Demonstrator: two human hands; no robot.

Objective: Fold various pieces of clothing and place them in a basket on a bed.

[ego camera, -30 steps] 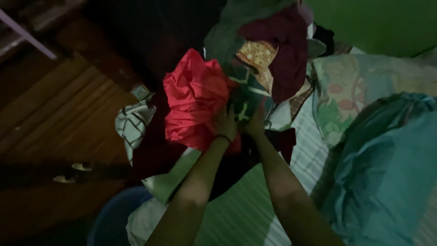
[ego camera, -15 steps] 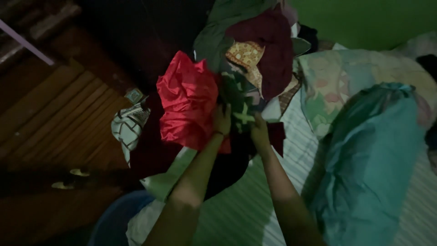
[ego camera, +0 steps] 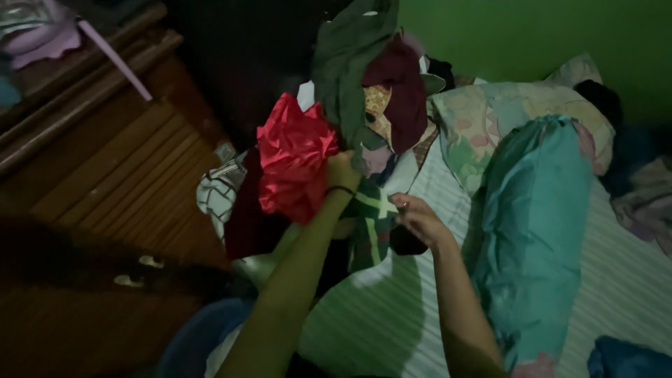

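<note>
Fingers of the right hand pinch the dark green cloth with pale stripes, which hangs long and downward over the bed's left edge. Left hand, just above it, is pressed into the red cloth; its grip I cannot tell.

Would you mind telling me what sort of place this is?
Most likely a bedroom at home: a bed with a striped sheet, a floral pillow and a teal bolster, with a clothes pile by a green wall.
</note>
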